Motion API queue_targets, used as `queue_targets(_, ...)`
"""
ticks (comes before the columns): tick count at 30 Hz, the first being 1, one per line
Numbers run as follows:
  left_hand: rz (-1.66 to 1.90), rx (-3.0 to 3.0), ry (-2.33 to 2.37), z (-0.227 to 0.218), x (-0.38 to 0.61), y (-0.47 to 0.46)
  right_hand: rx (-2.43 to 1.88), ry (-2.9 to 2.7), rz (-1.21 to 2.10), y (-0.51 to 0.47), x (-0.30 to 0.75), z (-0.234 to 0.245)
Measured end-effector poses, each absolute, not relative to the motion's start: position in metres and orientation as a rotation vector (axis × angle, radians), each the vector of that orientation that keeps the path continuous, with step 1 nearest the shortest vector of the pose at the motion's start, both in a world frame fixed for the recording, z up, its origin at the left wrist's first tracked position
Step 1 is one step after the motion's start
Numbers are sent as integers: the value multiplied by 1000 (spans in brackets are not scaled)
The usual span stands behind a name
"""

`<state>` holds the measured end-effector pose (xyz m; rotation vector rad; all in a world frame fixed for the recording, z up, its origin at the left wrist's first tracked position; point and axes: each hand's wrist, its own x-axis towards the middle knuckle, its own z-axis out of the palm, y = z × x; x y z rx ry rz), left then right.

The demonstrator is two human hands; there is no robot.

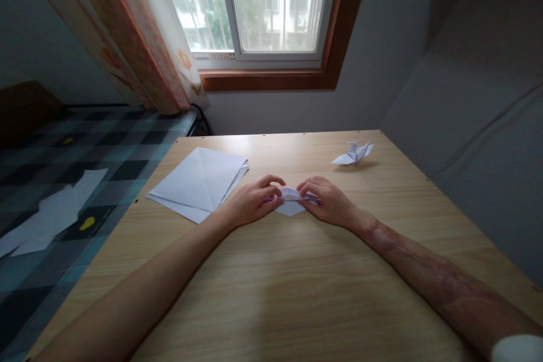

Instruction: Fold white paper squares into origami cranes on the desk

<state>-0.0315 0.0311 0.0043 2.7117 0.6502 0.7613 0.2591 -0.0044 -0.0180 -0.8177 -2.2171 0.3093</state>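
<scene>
A small piece of folded white paper (290,208) is held between my two hands over the middle of the table. My left hand (257,201) pinches its left end between thumb and fingers. At the right end, my right hand (326,199) grips it the same way. The paper's middle shows creased, angled flaps, one pointing down toward me; its outer ends are partly hidden by my fingers. Beyond my right hand stands a folded white paper crane (353,154) with its wings spread.
Several white paper sheets (203,178) lie stacked left of my hands on the wooden table (271,283). Cut paper strips (55,215) rest on the checked bed (139,138) at the left. A window (275,5) and a curtain (139,28) are behind the table.
</scene>
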Motion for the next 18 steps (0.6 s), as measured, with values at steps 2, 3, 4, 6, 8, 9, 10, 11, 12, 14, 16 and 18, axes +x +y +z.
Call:
queue_targets(2,774,2718,656,5,-31,32,-801,-2212,317,-4,260,-19)
queue_targets(3,781,2726,652,5,-31,33,-797,-2206,322,-4,260,-19)
queue_targets(4,785,2735,646,6,-30,34,-795,-2199,325,-5,260,-19)
queue_targets(6,793,2748,636,6,-30,36,-794,-2188,324,-5,260,-19)
queue_targets(8,805,2740,649,5,-30,39,-798,-2178,322,-6,260,-19)
queue_targets(9,809,2726,666,4,-30,39,-807,-2173,324,-7,260,-19)
queue_targets(10,808,2708,687,3,-30,39,-820,-2168,327,-7,260,-19)
queue_targets(11,804,2685,712,2,-31,39,-840,-2161,326,-8,260,-19)
queue_targets(12,798,2657,736,1,-30,38,-866,-2152,321,-8,260,-19)
queue_targets(14,802,2577,784,1,-30,34,-916,-2127,300,-9,260,-21)
queue_targets(16,834,2471,835,2,-28,29,-946,-2107,301,-10,260,-22)
queue_targets(18,865,2370,871,2,-26,26,-953,-2098,343,-10,260,-22)
